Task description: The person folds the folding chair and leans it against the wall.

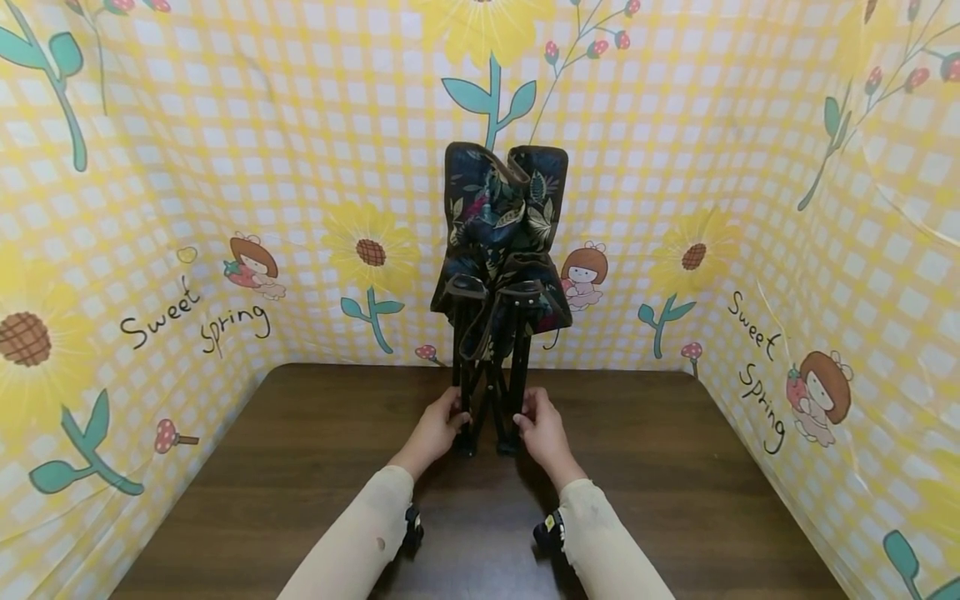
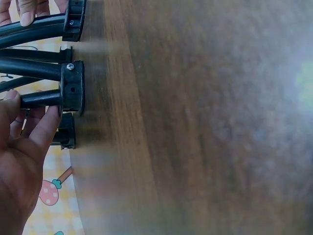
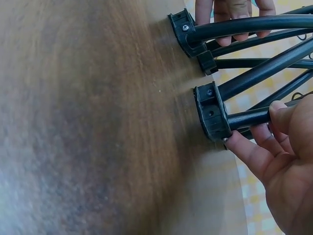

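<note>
A folding chair [image 1: 504,212] with dark floral fabric and black tube legs stands upright and mostly folded at the middle of the table's far side. Low on its left, my left hand [image 1: 435,429] pinches a leg tube just above its foot. My right hand [image 1: 547,431] grips a leg on the opposite side at about the same height. Thumb and fingers close round the black tube [image 2: 40,99] in the left wrist view. The right wrist view shows a screwed plastic foot [image 3: 211,113] on the wood, with one right finger touching beside it. Some rear legs are partly hidden.
The brown wooden table [image 1: 637,483] has rounded far corners. A yellow checked cloth [image 1: 360,125] with sunflowers and girl figures hangs behind and along both sides. Black wrist cameras sit on both forearms.
</note>
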Demonstrator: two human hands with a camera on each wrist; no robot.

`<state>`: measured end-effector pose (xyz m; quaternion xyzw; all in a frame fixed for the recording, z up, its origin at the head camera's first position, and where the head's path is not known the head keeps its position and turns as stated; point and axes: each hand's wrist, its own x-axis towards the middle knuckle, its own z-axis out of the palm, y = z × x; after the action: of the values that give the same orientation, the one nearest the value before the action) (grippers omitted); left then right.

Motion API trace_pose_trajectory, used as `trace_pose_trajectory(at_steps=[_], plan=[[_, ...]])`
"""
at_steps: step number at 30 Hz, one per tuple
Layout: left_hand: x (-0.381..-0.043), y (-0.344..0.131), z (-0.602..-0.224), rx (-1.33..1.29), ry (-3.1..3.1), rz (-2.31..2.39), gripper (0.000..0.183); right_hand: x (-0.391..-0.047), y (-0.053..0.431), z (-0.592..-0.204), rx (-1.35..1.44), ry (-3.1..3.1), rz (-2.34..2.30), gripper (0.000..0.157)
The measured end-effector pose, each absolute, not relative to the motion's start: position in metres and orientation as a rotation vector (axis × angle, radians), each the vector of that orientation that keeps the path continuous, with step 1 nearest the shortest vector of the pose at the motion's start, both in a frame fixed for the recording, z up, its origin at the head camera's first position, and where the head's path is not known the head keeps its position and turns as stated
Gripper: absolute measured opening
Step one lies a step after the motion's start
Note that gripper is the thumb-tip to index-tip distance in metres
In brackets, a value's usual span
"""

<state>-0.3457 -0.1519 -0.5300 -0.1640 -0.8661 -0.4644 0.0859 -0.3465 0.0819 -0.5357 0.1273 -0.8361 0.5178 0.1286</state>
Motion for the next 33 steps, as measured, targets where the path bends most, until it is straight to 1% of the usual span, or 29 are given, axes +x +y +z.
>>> trace_pose_trajectory(at_steps=[23,33], plan=[[-0.354,-0.146,-0.53,-0.46,-2.537,-1.36,0.032,-0.354,0.081,-0.538,0.312,-2.343,1.684,0.033],[-0.357,-0.146,-0.532,-0.447,-2.542,-1.365,0.031,-0.357,0.081,-0.537,0.322,-2.33,1.758,0.036]])
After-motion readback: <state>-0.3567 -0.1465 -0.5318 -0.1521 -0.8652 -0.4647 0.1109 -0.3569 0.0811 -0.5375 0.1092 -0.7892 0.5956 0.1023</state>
